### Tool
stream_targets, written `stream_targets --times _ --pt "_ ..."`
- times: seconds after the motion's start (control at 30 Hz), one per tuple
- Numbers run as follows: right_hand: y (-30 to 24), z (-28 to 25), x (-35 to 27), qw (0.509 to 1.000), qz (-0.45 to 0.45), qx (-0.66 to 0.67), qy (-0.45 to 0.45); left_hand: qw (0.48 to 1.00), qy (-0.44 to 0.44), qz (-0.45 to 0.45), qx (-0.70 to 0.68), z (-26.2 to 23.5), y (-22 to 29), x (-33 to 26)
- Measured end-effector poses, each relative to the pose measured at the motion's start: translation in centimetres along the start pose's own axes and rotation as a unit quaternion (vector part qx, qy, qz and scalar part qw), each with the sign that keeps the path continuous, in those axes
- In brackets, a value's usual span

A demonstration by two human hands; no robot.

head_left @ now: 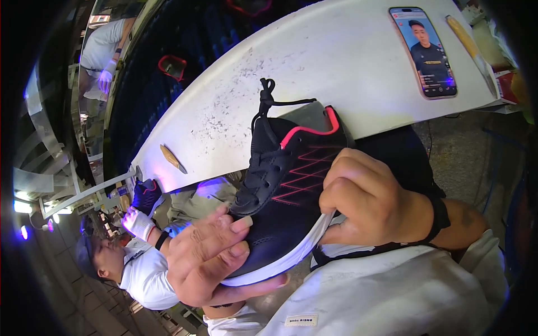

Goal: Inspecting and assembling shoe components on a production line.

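A black sneaker with pink zigzag stitching, a pink collar edge and a white sole is held in front of me, its toe toward the lower left. My left hand is closed round the toe, with fingers over the upper and one digit under the sole. At the sneaker's side, my right hand has its fingers curled and pinches the white sole edge. The black laces are tied, and their loop sticks up over the table. Something grey and smooth fills the shoe opening.
Beyond the sneaker is a white table with dark crumbs scattered on it. It bears a phone, a wooden-handled blade and a small wooden-handled tool. At left, a co-worker's gloved hand holds a dark shoe; another person is farther off.
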State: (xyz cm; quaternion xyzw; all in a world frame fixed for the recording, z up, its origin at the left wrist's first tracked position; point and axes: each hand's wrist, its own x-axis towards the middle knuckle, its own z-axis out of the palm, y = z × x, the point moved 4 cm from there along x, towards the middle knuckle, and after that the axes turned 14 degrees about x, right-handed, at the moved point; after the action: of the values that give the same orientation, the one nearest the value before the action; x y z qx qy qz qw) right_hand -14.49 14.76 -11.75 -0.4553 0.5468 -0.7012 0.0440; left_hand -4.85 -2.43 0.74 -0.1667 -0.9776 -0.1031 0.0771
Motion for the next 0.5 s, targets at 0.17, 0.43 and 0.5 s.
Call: stream_targets --times 0.17,0.43,0.5 --pt "1.3 1.2 2.4 1.000 0.007 0.012 -0.002 0.988 0.092 -0.071 -0.102 0.9 -4.3 -2.4" --pt "2.0 4.9 4.0 0.983 0.083 -0.110 -0.123 0.879 -0.289 -0.347 -0.152 5.5 -9.5 -3.9" --pt "1.5 1.8 3.6 0.997 0.042 -0.041 -0.040 0.852 -0.197 -0.400 -0.274 7.3 -10.2 -7.0"
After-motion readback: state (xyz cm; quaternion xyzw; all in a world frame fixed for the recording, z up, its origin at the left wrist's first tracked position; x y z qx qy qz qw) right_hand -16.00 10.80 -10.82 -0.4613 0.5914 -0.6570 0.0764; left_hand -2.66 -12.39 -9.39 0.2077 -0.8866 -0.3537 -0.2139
